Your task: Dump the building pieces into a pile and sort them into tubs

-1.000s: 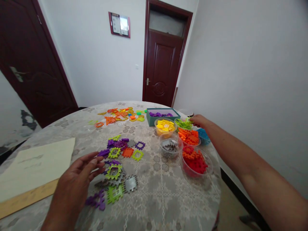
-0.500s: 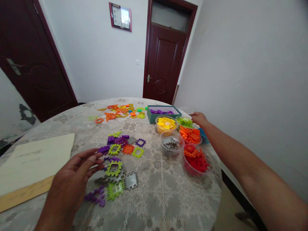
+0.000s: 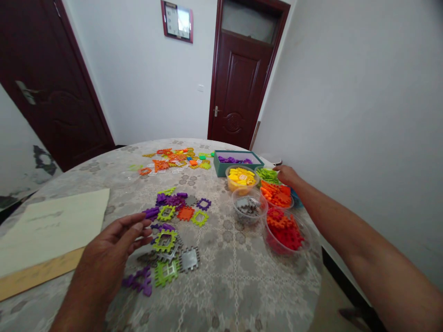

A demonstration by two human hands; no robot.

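Note:
My left hand rests over the near left of the table, its fingers stretched out and slightly apart. Their tips are beside a purple interlocking piece; whether they touch it I cannot tell. Around it lie interlocking plastic pieces: a lime square frame, a grey square, an orange square and a purple piece. My right hand reaches far right, above the rim of the tub of green pieces and a blue-filled tub. Its fingers bend down and are mostly hidden.
Clear tubs hold yellow pieces, grey pieces, orange pieces and red pieces. Behind them stands a green box with purple pieces. A mixed pile lies farther back. Left is a paper sheet with a tan strip.
My right hand has drawn slightly nearer and lower by the green tub, its fingers now bent more downward. My left hand has barely moved. The whole view has shifted a little.

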